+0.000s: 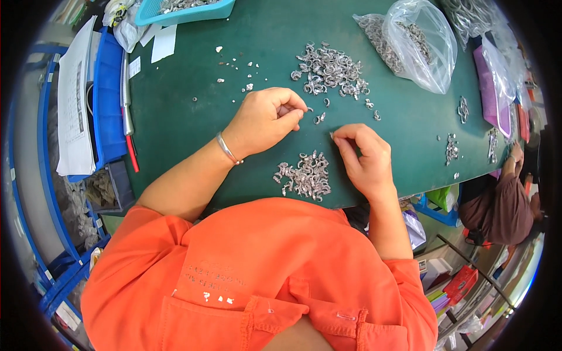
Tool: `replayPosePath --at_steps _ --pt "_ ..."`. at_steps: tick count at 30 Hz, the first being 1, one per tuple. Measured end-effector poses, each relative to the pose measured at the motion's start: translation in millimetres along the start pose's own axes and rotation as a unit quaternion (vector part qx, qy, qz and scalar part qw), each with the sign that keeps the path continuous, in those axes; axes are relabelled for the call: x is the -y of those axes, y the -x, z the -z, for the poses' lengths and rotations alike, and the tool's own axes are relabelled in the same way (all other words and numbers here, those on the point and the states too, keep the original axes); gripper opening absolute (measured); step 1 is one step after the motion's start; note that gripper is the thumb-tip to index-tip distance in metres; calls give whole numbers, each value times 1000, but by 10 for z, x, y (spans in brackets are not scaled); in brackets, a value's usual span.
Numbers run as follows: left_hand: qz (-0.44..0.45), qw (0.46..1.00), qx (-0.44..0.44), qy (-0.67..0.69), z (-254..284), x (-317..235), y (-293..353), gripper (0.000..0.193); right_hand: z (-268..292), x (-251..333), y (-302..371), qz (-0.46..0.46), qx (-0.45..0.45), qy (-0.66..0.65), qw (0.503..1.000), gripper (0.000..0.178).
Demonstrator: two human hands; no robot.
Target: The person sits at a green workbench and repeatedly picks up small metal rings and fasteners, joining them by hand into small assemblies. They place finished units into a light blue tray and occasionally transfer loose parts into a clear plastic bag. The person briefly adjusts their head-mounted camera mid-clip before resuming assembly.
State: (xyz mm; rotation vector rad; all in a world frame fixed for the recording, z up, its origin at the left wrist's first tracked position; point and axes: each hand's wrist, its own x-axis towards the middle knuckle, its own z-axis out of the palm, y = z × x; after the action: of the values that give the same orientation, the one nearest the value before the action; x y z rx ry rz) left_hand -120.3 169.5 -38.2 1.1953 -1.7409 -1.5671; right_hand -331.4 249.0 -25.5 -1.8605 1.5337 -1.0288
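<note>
My left hand [266, 117], with a metal bangle [228, 147] on its wrist, is closed over the table, fingers curled. At its fingertips is a small grey metal piece [309, 109], too small to make out fully. My right hand [366, 157] is closed in a pinch, thumb against forefinger; a tiny pale bit shows at the tip. Beyond both hands lies a loose heap of small grey metal rings [331, 69]. A few stray rings [319, 118] lie between that heap and my hands. Close to my body is a second pile of similar rings [304, 176].
On the green table [175, 123] stand a light-blue basket [193, 13] and a clear plastic bag of rings [418, 50]. Pale crumbs [249, 86] dot the surface. A blue bin [110, 99] borders the left, a purple basket [489, 82] the right. Another person's arm [508, 175] appears at far right.
</note>
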Motion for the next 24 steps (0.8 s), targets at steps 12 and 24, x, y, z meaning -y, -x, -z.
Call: replayPosePath --at_steps 12,24 --pt "-1 1000 3 0 -20 -11 -9 9 70 77 127 30 108 -25 993 16" --pt "3 1000 -2 3 -28 -46 -11 10 -218 -46 -169 105 -38 81 991 18"
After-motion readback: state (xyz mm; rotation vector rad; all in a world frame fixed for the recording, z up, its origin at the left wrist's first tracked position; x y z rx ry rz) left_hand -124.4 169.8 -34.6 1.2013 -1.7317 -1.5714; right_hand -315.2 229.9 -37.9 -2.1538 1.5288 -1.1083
